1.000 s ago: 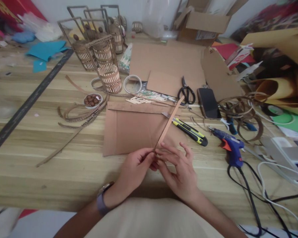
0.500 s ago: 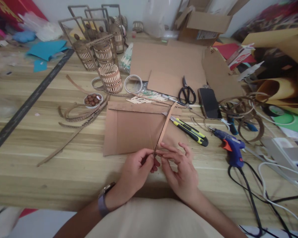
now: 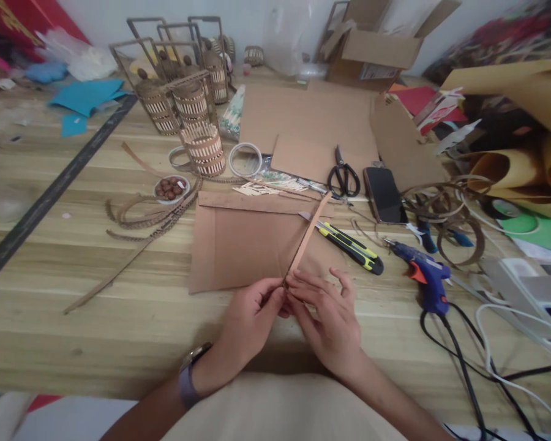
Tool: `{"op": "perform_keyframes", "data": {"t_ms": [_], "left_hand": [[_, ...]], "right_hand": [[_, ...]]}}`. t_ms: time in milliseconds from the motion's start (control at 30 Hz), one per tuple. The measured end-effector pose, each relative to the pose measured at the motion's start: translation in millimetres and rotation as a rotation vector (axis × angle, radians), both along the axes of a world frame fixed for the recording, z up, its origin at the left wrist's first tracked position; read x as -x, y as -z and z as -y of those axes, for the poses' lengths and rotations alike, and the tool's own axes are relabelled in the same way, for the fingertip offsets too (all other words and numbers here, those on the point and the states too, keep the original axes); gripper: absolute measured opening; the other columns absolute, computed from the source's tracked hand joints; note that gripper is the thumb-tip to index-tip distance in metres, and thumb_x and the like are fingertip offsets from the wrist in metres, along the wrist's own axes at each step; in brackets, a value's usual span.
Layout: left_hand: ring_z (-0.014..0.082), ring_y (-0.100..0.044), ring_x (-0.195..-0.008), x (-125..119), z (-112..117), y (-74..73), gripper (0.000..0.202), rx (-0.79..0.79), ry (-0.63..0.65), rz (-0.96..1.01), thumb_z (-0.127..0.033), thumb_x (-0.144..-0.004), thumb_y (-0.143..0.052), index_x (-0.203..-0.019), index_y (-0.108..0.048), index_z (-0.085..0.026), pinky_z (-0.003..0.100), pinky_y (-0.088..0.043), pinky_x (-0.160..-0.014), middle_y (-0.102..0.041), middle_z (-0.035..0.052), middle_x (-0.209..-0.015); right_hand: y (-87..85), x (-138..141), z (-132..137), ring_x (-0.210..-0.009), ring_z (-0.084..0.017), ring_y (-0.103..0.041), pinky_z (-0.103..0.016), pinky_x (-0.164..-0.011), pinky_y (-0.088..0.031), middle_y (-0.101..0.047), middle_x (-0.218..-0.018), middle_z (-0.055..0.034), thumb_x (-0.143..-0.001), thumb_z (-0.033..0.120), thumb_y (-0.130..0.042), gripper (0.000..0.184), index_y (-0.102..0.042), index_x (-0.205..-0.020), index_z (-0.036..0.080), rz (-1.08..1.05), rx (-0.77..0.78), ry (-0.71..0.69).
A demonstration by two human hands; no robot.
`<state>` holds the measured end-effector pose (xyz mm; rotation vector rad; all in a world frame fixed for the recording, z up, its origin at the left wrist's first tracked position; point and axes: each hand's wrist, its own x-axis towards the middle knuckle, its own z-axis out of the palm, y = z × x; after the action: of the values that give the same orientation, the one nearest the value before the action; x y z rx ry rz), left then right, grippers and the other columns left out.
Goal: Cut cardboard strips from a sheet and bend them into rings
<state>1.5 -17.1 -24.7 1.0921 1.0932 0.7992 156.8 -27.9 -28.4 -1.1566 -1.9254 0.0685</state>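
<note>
Left hand (image 3: 245, 321): your fingers pinched the lower end of the strip (image 3: 308, 236).
Right hand (image 3: 330, 315): your fingers met the strip just beside the left hand, the little finger raised; whether they gripped it could not be told.
Strip: it slanted away from you above the cardboard (image 3: 248, 245), its far end near the scissors (image 3: 340, 164).
Cutter (image 3: 349, 245): it lay to the strip's right, blade out.
Glue gun (image 3: 431, 275): it rested on the tabletop (image 3: 96, 355) to your right.
</note>
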Motion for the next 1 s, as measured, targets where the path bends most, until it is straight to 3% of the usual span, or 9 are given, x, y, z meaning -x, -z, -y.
{"op": "perform_keyframes", "data": {"t_ms": [300, 567, 1000], "left_hand": [[0.0164, -0.071, -0.074, 1.7, 0.3, -4.1, 0.037, 0.013, 0.029, 0.035, -0.045, -0.091, -0.059, -0.106, -0.072, -0.014, 0.026, -0.057, -0.071, -0.076, 0.0070, -0.085], [0.0175, -0.069, -0.076, 1.4, -3.6, -2.5, 0.039, 0.070, 0.039, -0.001, -0.049, -0.089, -0.058, -0.103, -0.073, -0.015, 0.029, -0.057, -0.072, -0.076, 0.0076, -0.090], [0.0169, -0.071, -0.073, 1.7, 0.4, -6.8, 0.034, -0.023, 0.029, -0.056, -0.042, -0.090, -0.055, -0.095, -0.073, -0.014, 0.026, -0.057, -0.069, -0.075, 0.0065, -0.080]], "right_hand": [[-1.5, -5.7, -0.1, -0.095, -0.020, -0.076, -0.042, -0.106, -0.038, -0.080, -0.093, -0.0002, -0.091, 0.012, -0.060, 0.015, -0.056, -0.096, 0.025, -0.060, 0.025, -0.006], [-0.4, -2.4, 0.9, -0.098, -0.018, -0.074, -0.040, -0.109, -0.035, -0.080, -0.099, -0.0005, -0.091, 0.012, -0.064, 0.018, -0.059, -0.103, 0.025, -0.027, 0.000, -0.034], [-1.9, -2.3, 1.4, -0.096, -0.018, -0.075, -0.041, -0.107, -0.036, -0.080, -0.091, 0.0012, -0.090, 0.010, -0.061, 0.017, -0.056, -0.095, 0.025, -0.101, 0.035, 0.008]]}}
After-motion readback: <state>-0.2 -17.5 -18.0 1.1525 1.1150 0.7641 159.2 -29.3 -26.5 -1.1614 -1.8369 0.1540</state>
